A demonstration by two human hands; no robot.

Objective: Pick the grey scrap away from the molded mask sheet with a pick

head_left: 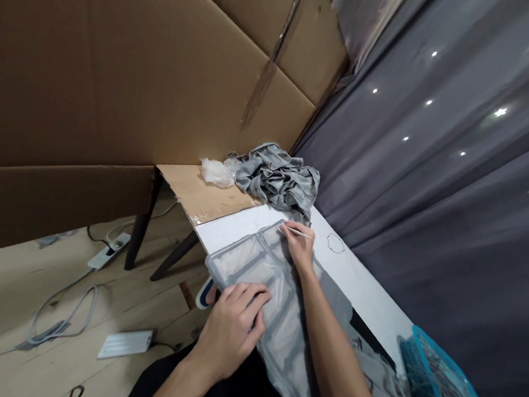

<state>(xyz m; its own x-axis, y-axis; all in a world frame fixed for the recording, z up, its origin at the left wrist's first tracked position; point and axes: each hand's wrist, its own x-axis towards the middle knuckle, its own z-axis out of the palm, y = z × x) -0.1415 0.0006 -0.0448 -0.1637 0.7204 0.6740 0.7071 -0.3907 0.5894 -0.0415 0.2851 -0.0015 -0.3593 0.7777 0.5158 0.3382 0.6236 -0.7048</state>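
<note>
**Grey panelled sheet under two hands**

The grey panelled sheet (242,258) lies partly over the white tabletop (374,284) and runs back between the forearms. Well apart, the right hand (299,246) pinches a thin white stick (304,233) at its far end; the left hand (235,323) curls at its left edge, its grip unclear.

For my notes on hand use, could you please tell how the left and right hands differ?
The right hand pinches a thin white stick; the left hand shows no tool. The right hand is at the grey panel's far end; the left hand is at its left side. Both are bare.
</note>
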